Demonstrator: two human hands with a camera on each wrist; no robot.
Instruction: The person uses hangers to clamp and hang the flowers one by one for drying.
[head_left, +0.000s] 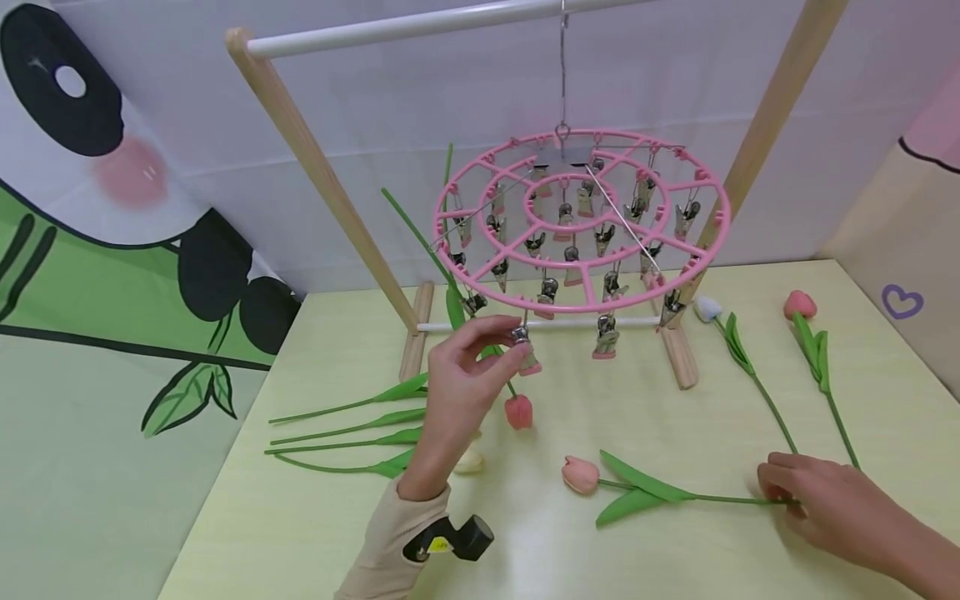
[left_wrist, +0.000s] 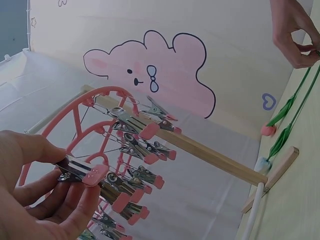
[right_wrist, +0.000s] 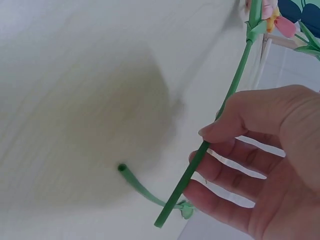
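A round pink clip hanger point(head_left: 585, 304) hangs from a rail by a hook, with several metal clips on it. At its front left, my left hand point(head_left: 468, 375) pinches one metal clip with pink tips point(left_wrist: 82, 170) between thumb and fingers. On the right of the table, my right hand point(head_left: 832, 504) pinches the stem end of an artificial pink tulip point(head_left: 581, 475), whose bloom points left. A tulip with a red-pink bloom point(head_left: 519, 412) hangs head down behind my left hand, its stem rising past the hanger's left side.
The wooden stand point(head_left: 322, 179) carries a white rail point(head_left: 420, 27) on top. Several tulips with green stems point(head_left: 330, 446) lie at the left, their blooms partly behind my left arm. A white tulip point(head_left: 707, 308) and a pink tulip point(head_left: 799, 304) lie at the right.
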